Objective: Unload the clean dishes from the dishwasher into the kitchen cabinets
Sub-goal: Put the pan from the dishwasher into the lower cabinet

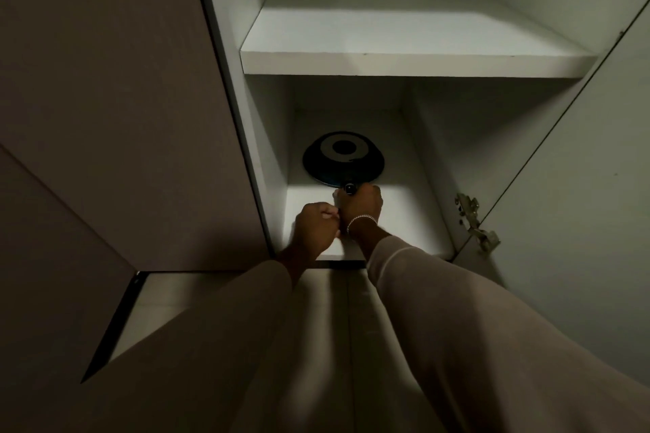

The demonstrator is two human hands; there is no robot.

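Dim white cabinet shelving fills the view, and its lower shelf (404,218) carries the one dish in sight. A dark frying pan (343,158) lies there bottom up, its ringed base showing, in the left half of the shelf and close to the left wall. Its handle points toward the front edge. The right hand (360,204) is wrapped round that handle, fingers curled tight about it, with the handle's black end showing above the knuckles. A silver bracelet (362,220) circles the wrist.

Just beside that wrist, the left hand (314,227) hangs over the front left corner of the shelf. Its fingers are curled into a loose fist, and nothing shows in them. Both forearms wear pale sleeves (457,309).

Above, the upper shelf (418,63) spans the cabinet. At the right stands the open door (580,186), its metal hinge (476,221) beside the lower shelf's right front corner. On the left is a closed grey-brown door (105,98).
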